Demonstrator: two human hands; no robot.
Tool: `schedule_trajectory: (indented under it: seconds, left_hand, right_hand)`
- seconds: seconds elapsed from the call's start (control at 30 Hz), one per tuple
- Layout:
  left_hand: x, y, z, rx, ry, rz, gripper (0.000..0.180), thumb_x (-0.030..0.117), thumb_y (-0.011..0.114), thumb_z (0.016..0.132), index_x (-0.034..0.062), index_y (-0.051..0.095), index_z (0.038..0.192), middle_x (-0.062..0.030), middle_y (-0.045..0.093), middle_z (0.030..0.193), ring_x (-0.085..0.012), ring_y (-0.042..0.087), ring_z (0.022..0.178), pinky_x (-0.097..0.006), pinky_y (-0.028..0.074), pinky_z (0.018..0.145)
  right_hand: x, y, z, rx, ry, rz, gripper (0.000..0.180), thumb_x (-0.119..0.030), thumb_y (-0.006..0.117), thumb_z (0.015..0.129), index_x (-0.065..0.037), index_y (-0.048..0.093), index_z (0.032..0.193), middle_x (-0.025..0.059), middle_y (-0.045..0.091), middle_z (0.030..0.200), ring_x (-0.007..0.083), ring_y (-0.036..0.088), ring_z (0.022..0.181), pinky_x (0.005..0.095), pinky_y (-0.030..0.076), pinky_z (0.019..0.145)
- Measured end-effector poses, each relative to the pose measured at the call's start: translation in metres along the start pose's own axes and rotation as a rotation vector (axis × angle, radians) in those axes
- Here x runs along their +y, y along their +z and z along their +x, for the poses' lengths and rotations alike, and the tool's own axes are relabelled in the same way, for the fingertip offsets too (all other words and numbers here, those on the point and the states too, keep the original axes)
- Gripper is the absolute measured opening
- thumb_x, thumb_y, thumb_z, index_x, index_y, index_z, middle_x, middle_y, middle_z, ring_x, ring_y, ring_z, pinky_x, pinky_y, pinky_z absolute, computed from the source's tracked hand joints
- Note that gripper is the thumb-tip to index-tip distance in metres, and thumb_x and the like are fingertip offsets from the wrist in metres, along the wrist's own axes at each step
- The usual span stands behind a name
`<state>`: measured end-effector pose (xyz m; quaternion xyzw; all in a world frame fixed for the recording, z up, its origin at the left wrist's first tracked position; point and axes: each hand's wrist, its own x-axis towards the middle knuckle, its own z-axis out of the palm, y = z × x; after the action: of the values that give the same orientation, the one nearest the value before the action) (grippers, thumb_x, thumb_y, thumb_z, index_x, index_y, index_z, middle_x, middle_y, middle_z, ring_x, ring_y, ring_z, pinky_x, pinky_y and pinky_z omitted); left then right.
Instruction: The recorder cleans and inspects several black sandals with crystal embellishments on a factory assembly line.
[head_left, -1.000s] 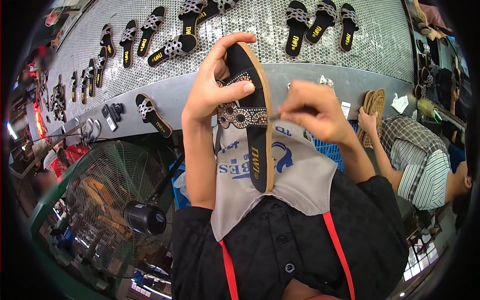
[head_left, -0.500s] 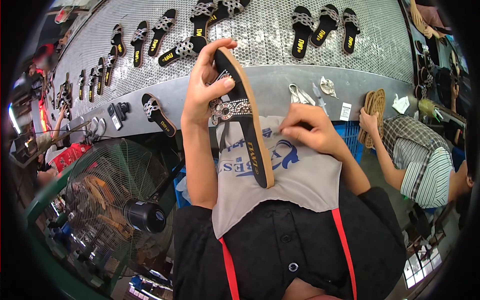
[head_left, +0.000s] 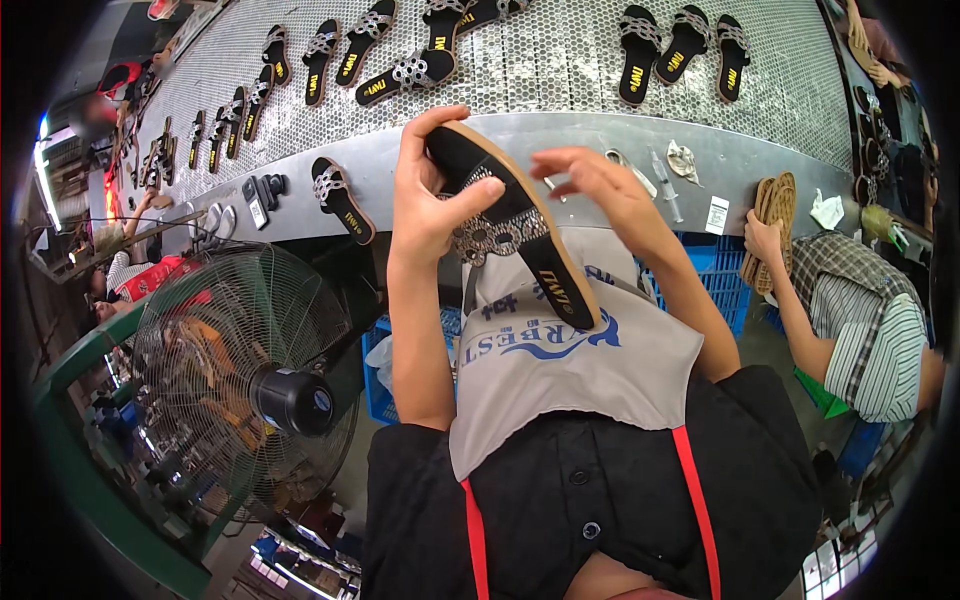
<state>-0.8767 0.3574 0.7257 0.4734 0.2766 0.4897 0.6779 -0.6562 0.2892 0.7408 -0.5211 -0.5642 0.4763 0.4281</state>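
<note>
A black slide sandal (head_left: 545, 262) with a tan sole edge and a rhinestone-studded strap is gripped in my left hand (head_left: 428, 195). My left thumb presses on the strap while the fingers wrap behind the toe end; the heel slants down toward my apron. My right hand (head_left: 610, 200) is raised just right of the sandal, apart from it, fingers stretched toward the strap. Beyond that hand, a clear syringe (head_left: 666, 185) and a crumpled white cloth (head_left: 683, 162) lie on the metal ledge (head_left: 480, 150).
Several similar sandals (head_left: 410, 72) stand on the perforated conveyor bed ahead. One more sandal (head_left: 342, 200) and a black tool (head_left: 262, 198) rest on the ledge at left. A caged fan (head_left: 250, 380) is at my left. At right, a co-worker's hand (head_left: 764, 238) holds woven tan soles (head_left: 775, 215).
My right hand has moved up and its fingers have straightened from a curled pose. The sandal in my left hand has tilted, its heel swinging to the right. The view has shifted slightly.
</note>
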Motion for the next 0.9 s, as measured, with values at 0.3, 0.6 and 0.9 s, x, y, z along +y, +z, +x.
schedule_trajectory:
  seconds: [0.3, 0.6, 0.9]
  left_hand:
    - [-0.002, 0.013, -0.011, -0.119, -0.054, 0.234, 0.077, 0.010, 0.088, 0.073, 0.0040, 0.048, 0.138, -0.0069, 0.050, 0.122, -0.0158, 0.057, 0.109, -0.032, 0.048, 0.097]
    - [-0.007, 0.000, -0.054, 0.312, -0.298, -0.039, 0.059, 0.005, 0.077, 0.088, 0.0001, 0.047, 0.139, -0.0123, 0.063, 0.113, -0.0146, 0.063, 0.101, -0.028, 0.053, 0.088]
    - [0.000, -0.051, -0.122, -0.389, -0.355, 0.221, 0.042, 0.000, 0.068, 0.076, -0.0034, 0.070, 0.118, -0.0138, 0.070, 0.107, -0.0221, 0.068, 0.098, -0.031, 0.051, 0.086]
  right_hand:
    - [-0.027, 0.021, 0.034, -0.035, 0.236, 0.427, 0.027, -0.034, 0.061, 0.105, -0.007, 0.064, 0.099, -0.0014, 0.062, 0.086, 0.0065, 0.056, 0.080, 0.0243, 0.044, 0.069]
    - [-0.031, 0.020, -0.076, -0.214, 0.455, 0.119, 0.060, -0.010, 0.069, 0.094, -0.002, 0.047, 0.149, 0.0105, 0.062, 0.131, 0.0186, 0.064, 0.112, 0.0337, 0.052, 0.098]
    - [-0.061, 0.019, -0.105, -0.461, 0.415, -0.299, 0.050, -0.007, 0.071, 0.086, 0.000, 0.063, 0.136, 0.0193, 0.072, 0.115, 0.0355, 0.070, 0.101, 0.0354, 0.053, 0.090]
